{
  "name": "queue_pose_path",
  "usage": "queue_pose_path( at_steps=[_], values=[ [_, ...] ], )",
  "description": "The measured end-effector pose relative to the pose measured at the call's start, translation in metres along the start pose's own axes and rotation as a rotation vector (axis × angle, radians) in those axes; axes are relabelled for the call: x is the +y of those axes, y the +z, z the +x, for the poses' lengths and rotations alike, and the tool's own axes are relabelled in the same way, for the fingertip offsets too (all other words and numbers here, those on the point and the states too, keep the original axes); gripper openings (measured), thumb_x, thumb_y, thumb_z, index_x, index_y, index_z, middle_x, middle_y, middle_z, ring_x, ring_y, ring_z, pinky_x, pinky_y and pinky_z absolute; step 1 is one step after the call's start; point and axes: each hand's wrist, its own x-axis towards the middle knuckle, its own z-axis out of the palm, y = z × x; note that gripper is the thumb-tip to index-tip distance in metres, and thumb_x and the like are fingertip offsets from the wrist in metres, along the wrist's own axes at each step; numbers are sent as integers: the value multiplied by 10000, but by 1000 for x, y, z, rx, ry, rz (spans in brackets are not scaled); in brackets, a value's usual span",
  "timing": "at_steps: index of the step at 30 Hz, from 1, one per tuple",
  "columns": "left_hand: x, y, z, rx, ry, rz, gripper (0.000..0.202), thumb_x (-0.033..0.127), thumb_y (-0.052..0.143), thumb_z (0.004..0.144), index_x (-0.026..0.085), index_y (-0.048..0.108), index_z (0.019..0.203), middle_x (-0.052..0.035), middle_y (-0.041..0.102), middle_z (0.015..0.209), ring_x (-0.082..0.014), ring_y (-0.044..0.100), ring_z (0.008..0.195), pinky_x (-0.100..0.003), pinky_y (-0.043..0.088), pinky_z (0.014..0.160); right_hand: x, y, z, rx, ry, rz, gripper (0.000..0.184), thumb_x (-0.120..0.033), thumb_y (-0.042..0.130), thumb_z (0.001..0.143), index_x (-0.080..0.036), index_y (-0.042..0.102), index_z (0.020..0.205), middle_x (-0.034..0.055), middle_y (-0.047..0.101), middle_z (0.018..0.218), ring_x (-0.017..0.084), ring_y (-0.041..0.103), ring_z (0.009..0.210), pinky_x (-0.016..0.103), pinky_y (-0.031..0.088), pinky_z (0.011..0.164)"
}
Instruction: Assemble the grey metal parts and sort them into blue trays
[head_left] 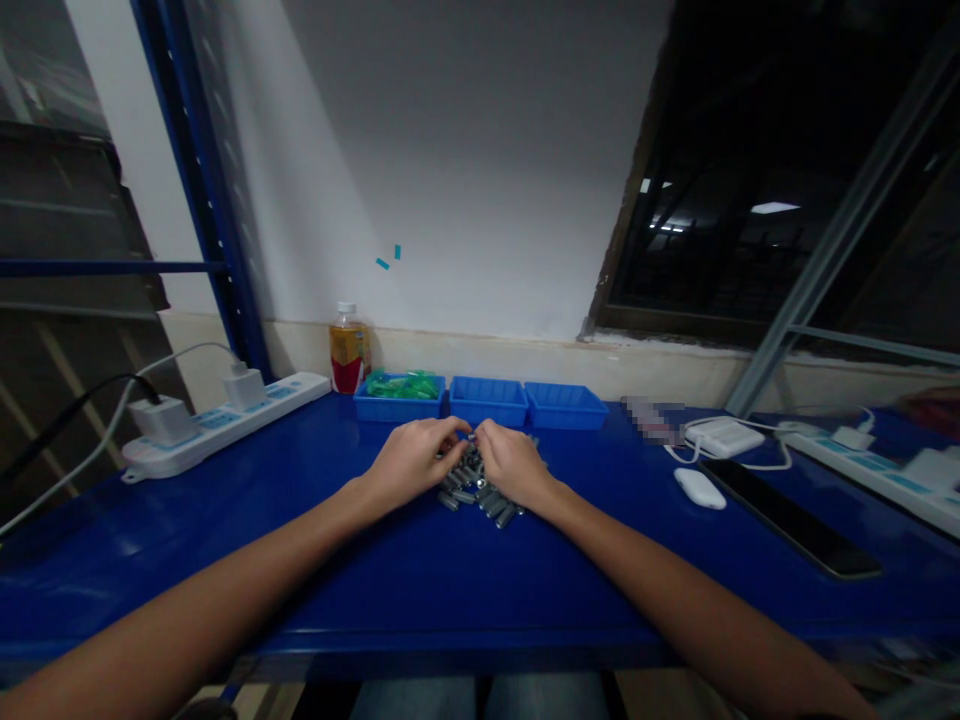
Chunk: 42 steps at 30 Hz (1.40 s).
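Over a pile of small grey metal cylinders (495,503) my two hands come together, fingertips nearly meeting. My left hand (411,460) is curled, its thumb and forefinger closed around a small shiny metal part (472,438). Beside it, my right hand (516,464) is closed too, with the fingertips pinched at that same part. The exact kind of the part is too small to make out. Some of the pile is hidden beneath my right hand. Just beyond stand three blue trays: a left tray (397,411) with green plastic pieces (405,385), a middle tray (489,404) and a right tray (568,408).
A bottle of amber drink (346,350) stands behind the left tray. Power strips lie on the left (225,428) and right (885,470). A black phone (791,520), white earphone case (700,489) and white charger (724,437) with cables occupy the right side.
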Motion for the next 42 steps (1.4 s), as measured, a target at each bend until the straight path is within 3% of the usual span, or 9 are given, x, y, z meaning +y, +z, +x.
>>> queue_pose_path(
  at_steps=[8,12,17,21,25,29,36,39,42],
  values=[
    [-2,3,1,55,-48,-125,172,253,476,846,167,576,958,-46,664,817,-163,618,748,-267,460,686,3,6,-1,60,-53,211,197,-226,335,936,-188,528,919,43,637,822,155,599,769,246,388,682],
    [-1,8,6,23,-212,-505,189,274,495,826,135,567,934,-59,671,807,-155,622,726,-269,476,670,1,3,-2,142,-67,274,233,-226,442,882,-170,489,1103,51,624,858,172,595,808,268,428,729],
    [-4,19,10,-88,-390,-963,194,286,492,820,105,559,842,-35,620,664,-99,549,560,-213,439,548,1,-3,-2,183,-157,226,119,-202,455,870,-181,559,924,63,603,870,172,578,816,269,426,738],
    [-10,15,8,-92,-346,-840,240,313,475,839,106,568,917,-44,635,690,-115,565,580,-233,455,565,3,-2,-1,195,-126,249,127,-244,468,881,-179,574,906,53,600,831,161,573,776,261,421,715],
    [-8,5,4,-4,-117,-442,330,312,515,826,149,527,1113,-51,658,843,-152,603,737,-274,475,678,6,0,0,215,-80,262,178,-274,449,899,-179,586,835,42,607,787,156,570,756,261,410,723],
    [-1,-1,2,20,4,-253,237,278,534,822,168,577,1028,-53,655,899,-162,604,814,-269,473,728,5,1,0,195,-75,262,232,-279,413,918,-182,581,790,37,617,779,147,573,752,250,399,707],
    [1,-3,5,40,-91,-299,222,288,475,859,140,619,939,-51,675,838,-156,615,749,-257,459,686,3,-1,-1,191,-87,270,184,-266,414,913,-178,575,910,42,614,804,152,573,766,257,414,722],
    [-3,-1,6,-2,-147,-400,275,344,453,873,134,623,920,-51,682,839,-162,621,746,-256,461,668,3,-2,-1,218,-128,255,199,-240,464,881,-161,547,1043,54,600,843,163,568,786,270,429,742],
    [-7,3,5,-62,-150,-480,311,375,434,879,127,622,887,-55,683,831,-167,624,755,-258,469,676,3,-4,-1,198,-199,201,183,-210,447,881,-166,567,1013,65,590,869,167,560,800,275,429,740]
  ],
)
